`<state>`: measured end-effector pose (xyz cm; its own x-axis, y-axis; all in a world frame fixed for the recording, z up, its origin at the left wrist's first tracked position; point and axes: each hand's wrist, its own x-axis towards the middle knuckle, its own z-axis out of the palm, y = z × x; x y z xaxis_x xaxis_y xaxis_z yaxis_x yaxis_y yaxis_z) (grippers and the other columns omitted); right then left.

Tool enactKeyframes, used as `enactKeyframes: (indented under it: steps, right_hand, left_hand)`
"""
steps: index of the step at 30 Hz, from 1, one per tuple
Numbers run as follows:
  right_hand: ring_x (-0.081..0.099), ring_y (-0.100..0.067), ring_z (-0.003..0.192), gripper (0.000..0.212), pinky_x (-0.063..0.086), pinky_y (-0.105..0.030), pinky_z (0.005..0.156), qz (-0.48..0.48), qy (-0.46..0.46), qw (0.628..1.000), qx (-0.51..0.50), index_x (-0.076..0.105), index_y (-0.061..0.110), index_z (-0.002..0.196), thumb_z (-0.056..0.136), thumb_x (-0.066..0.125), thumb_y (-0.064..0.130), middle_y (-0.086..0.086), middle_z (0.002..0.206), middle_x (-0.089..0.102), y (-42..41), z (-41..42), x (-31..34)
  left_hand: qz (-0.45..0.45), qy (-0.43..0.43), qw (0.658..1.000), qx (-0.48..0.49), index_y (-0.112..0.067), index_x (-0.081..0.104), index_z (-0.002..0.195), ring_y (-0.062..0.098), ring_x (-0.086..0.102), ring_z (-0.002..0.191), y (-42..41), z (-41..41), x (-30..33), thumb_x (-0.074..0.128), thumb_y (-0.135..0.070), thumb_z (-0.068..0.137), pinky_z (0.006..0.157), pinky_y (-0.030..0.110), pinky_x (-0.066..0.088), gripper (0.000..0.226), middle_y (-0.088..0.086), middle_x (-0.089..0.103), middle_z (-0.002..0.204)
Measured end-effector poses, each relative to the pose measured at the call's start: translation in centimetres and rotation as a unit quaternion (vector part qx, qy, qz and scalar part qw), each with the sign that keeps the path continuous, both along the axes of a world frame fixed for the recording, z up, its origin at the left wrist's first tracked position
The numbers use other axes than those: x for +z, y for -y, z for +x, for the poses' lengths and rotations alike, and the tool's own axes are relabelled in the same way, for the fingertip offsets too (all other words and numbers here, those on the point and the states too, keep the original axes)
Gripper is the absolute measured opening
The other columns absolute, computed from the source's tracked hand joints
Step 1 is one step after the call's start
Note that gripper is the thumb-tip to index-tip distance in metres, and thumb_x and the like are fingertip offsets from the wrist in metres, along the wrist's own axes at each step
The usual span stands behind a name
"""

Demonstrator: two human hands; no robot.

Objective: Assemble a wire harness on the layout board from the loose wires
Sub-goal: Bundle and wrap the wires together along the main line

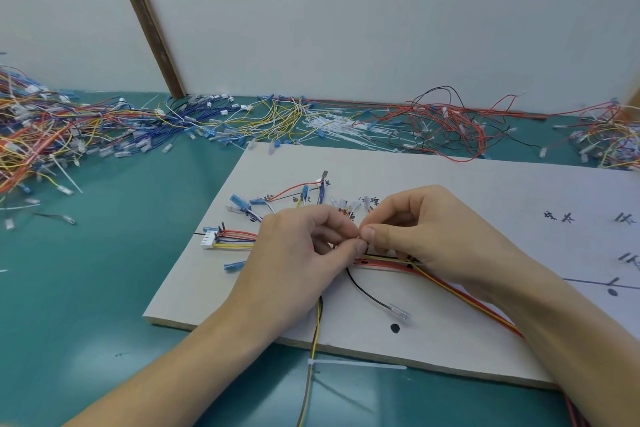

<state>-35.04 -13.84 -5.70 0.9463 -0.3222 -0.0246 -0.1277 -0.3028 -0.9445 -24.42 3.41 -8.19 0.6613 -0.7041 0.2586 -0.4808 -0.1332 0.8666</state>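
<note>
Left hand [304, 253]: centre frame, forearm entering from lower left; fingers curled, thumb and forefinger pinching something small, item too small to tell.
Right hand [426, 236]: forearm from lower right; fingers curled, thumb tip meeting the left thumb at the same pinch.
Wire harness [388, 262]: under both hands, on the layout board [485, 184], centre right.
White connector [209, 239]: board's left edge.
Cable tie [356, 365]: below the board's near edge, on a yellow-black pair.
Loose wires [104, 121]: heaped along the wall, upper left to right.
</note>
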Motion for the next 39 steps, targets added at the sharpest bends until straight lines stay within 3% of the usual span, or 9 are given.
enactKeyframes:
  steps: [3,7,11,15,19,26,32,36,39]
  right_hand:
    - [0.065,-0.008,0.064,0.009,0.050,-0.021,0.062,-0.016,0.007,1.000,0.001,0.078,0.017,0.081,0.089,0.078,0.013,-0.005,0.075,0.078,0.1,0.0,0.0]
    - [0.058,-0.008,0.060,0.013,0.046,-0.025,0.060,-0.055,0.000,0.998,-0.009,0.078,0.018,0.078,0.090,0.077,0.014,-0.004,0.070,0.075,0.3,-0.1,-0.2]
    - [0.063,-0.006,0.060,0.017,0.049,-0.022,0.060,-0.082,-0.003,0.997,-0.013,0.077,0.017,0.074,0.090,0.075,0.009,-0.001,0.069,0.075,0.3,-0.1,-0.2]
    - [0.059,-0.003,0.052,0.018,0.047,-0.022,0.052,-0.116,-0.005,0.992,-0.044,0.074,0.018,0.075,0.091,0.073,0.011,0.000,0.063,0.072,0.2,0.4,-0.4]
    - [0.060,-0.001,0.050,0.017,0.046,-0.019,0.048,-0.102,0.009,0.994,-0.047,0.072,0.018,0.078,0.094,0.071,0.012,0.004,0.059,0.070,-0.1,0.7,-0.4]
    - [0.068,-0.006,0.058,0.014,0.046,-0.015,0.049,-0.101,0.029,0.994,-0.029,0.071,0.019,0.083,0.096,0.070,0.014,0.005,0.064,0.073,-0.5,0.7,-0.3]
    - [0.065,-0.004,0.056,0.016,0.046,-0.015,0.050,-0.123,0.040,0.991,-0.032,0.072,0.024,0.079,0.093,0.073,0.016,0.006,0.065,0.072,-0.5,0.5,-0.2]
    - [0.061,-0.001,0.052,0.021,0.043,-0.012,0.050,-0.125,0.040,0.991,-0.029,0.070,0.023,0.076,0.093,0.073,0.011,0.011,0.060,0.069,-0.6,0.5,0.0]
    - [0.057,0.001,0.049,0.027,0.040,-0.010,0.050,-0.179,0.047,0.982,-0.042,0.067,0.026,0.073,0.092,0.072,0.007,0.014,0.058,0.065,-0.9,0.6,-0.1]
  left_hand:
    - [0.021,0.030,0.999,0.001,-0.031,0.078,0.085,0.006,0.071,0.065,0.1,-0.4,0.3,0.085,-0.034,0.080,0.063,0.023,0.058,0.009,-0.017,0.075,0.073]
    - [0.057,0.108,0.992,0.022,-0.034,0.079,0.086,0.000,0.066,0.064,0.3,-0.9,0.8,0.082,-0.034,0.082,0.061,0.010,0.046,0.004,-0.022,0.072,0.072]
    - [0.079,0.127,0.988,0.036,-0.033,0.075,0.077,0.000,0.065,0.066,0.7,-1.1,1.1,0.079,-0.036,0.082,0.059,0.010,0.042,0.007,-0.026,0.069,0.071]
    - [0.080,0.118,0.988,0.062,-0.032,0.073,0.070,-0.001,0.059,0.059,1.1,-1.1,0.9,0.077,-0.035,0.081,0.056,0.012,0.035,0.012,-0.027,0.066,0.065]
    - [0.084,0.055,0.995,0.019,-0.030,0.078,0.076,0.000,0.065,0.059,1.0,-0.4,1.3,0.076,-0.032,0.086,0.061,0.022,0.049,0.011,-0.017,0.073,0.069]
    - [0.121,-0.067,0.988,-0.063,-0.016,0.074,0.089,0.016,0.072,0.057,0.5,1.3,2.5,0.081,-0.012,0.086,0.049,0.015,0.046,0.008,0.000,0.078,0.072]
    - [0.104,-0.071,0.991,-0.048,-0.020,0.080,0.084,0.015,0.069,0.056,0.7,1.0,2.3,0.078,-0.022,0.090,0.049,0.022,0.048,0.006,0.002,0.075,0.065]
    - [0.105,-0.022,0.994,-0.017,-0.023,0.081,0.080,0.008,0.067,0.053,1.1,0.4,2.0,0.080,-0.026,0.086,0.055,0.021,0.050,0.007,-0.006,0.073,0.059]
    - [0.112,-0.025,0.993,-0.017,-0.024,0.080,0.077,0.007,0.066,0.055,1.2,0.4,2.0,0.080,-0.027,0.085,0.057,0.021,0.050,0.008,-0.007,0.073,0.061]
